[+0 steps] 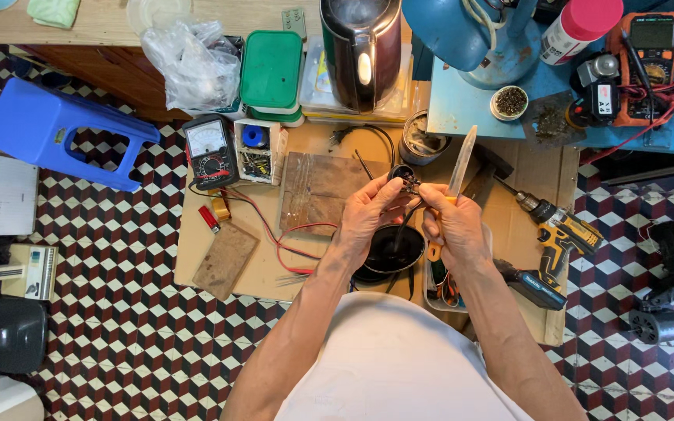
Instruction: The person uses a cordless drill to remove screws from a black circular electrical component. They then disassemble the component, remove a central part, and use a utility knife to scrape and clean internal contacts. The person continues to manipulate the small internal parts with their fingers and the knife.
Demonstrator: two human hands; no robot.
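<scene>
- Currently the left hand [364,214] is pinching a small black round part [404,175] between thumb and fingertips, holding it up over the cardboard-covered surface [259,269].
- Right hand [452,222] is closing around the orange handle of a knife [459,165]; the pale blade is pointing toward 12 o'clock, tilting slightly right. Its fingertips are meeting the black part from the 3 o'clock side.
- Thin black cable [399,230] is hanging from the part down toward a black bowl-shaped base [390,253], which is sitting directly at 6 o'clock of the hands.
- Whether the knife edge is touching the part: cannot tell, too small.
- Dark electric kettle [360,51] is standing at 12 o'clock, well apart from the hands.
- Analog multimeter [210,152] is lying at 10 o'clock, red leads [274,234] trailing across the surface toward the left wrist.
- Wooden board [317,191] is lying just at 9 o'clock of the left hand.
- Yellow cordless drill [559,234] is resting at 3 o'clock, near the right forearm.
- Green-lidded box [272,70] is sitting at 11 o'clock beside a crumpled plastic bag [189,62].
- Blue plastic stool [60,132] is standing on the patterned floor at far 9 o'clock.
</scene>
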